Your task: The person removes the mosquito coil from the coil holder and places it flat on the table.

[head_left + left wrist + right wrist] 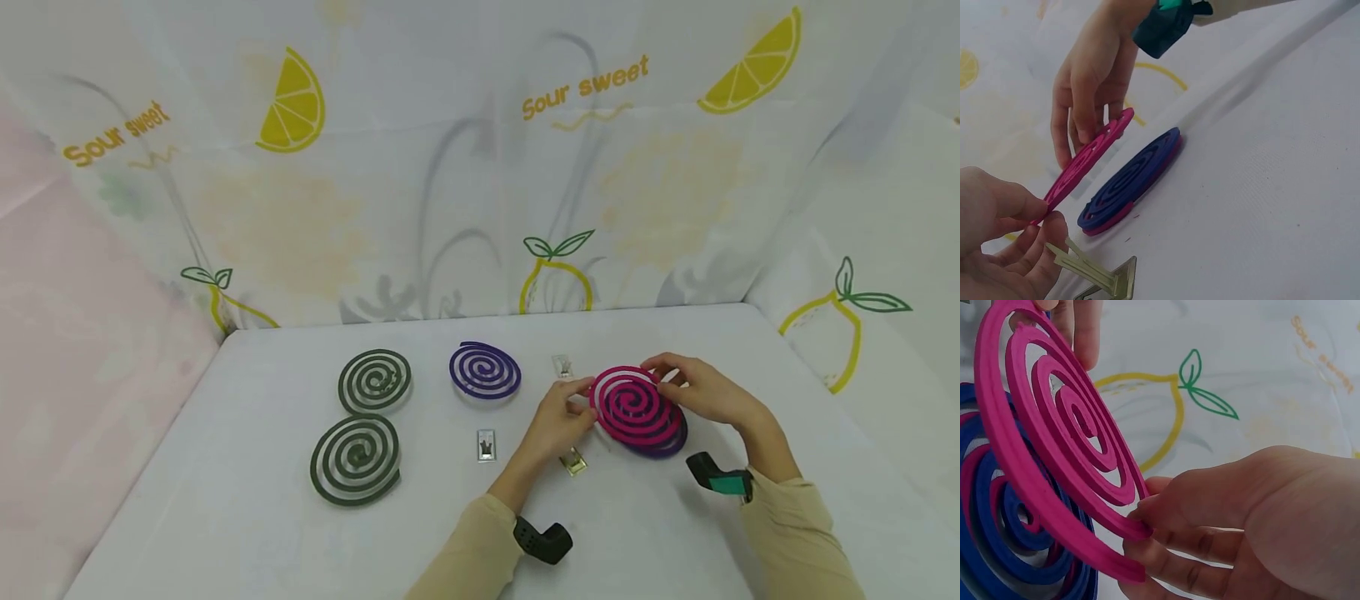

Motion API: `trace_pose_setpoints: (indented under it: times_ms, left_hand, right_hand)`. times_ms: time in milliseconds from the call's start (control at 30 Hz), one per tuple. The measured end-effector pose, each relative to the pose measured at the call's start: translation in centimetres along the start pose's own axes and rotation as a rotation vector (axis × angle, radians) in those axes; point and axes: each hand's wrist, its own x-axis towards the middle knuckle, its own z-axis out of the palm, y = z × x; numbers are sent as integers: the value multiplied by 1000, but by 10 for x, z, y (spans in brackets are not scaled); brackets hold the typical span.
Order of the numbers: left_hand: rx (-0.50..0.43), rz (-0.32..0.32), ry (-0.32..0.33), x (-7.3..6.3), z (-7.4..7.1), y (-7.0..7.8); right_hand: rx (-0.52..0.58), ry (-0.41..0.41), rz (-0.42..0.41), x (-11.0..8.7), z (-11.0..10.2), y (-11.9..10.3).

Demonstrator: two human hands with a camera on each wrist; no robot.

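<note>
A bright pink mosquito coil (632,403) is held tilted between both hands. My left hand (561,421) pinches its left edge, thumb and fingers on the rim in the left wrist view. The right hand (705,390) pinches the coil's far right edge; in the right wrist view its thumb and fingertips grip the outer end. Below, apart from the held coil, a blue-purple mosquito coil (1132,175) lies on the table with another pink coil under it. A gold metal coil stand (573,462) sits just under my left hand, its prongs raised.
Two dark green coils (356,460) lie at the left, one behind the other. A purple coil (485,371) lies at back centre. A silver stand (486,445) is at the middle, and another stand (562,365) lies behind my left hand. A printed cloth wall (390,167) closes the back.
</note>
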Motion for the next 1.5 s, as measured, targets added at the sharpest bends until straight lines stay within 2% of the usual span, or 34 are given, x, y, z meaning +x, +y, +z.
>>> trace_pose_setpoints:
  times_ms: [233, 433, 633, 933, 1200, 1500]
  left_hand:
    - [18, -2, -3, 1, 2, 2]
    - [77, 12, -10, 0, 8, 4]
    - [115, 1, 1, 2, 13, 3]
    - [104, -5, -2, 2, 19, 0]
    - [193, 7, 14, -1, 24, -1]
    - [201, -1, 21, -2, 27, 0]
  right_hand:
    - [6, -20, 36, 4, 0, 0]
    - [-23, -18, 77, 0, 0, 0]
    - [-35, -26, 69, 0, 1, 1]
    - [-83, -54, 68, 0, 2, 8]
    - [-107, -68, 88, -2, 4, 9]
    - [-128, -75, 82, -1, 3, 12]
